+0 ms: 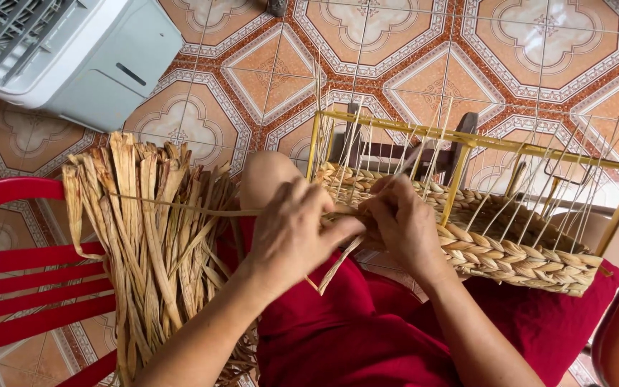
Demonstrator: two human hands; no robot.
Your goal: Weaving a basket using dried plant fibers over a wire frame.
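Just beyond the fingers (338, 228), the tan braided basket (517, 258) sits in a yellow frame (467, 140). Straw-coloured strips (148, 236), a red chair (23, 287), and orange-and-white patterned floor tiles (424, 43).

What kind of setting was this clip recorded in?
Likely a home craft spot: patterned orange floor tiles, a red plastic chair heaped with dried straw strands, and a half-woven straw basket on a yellow wire frame.
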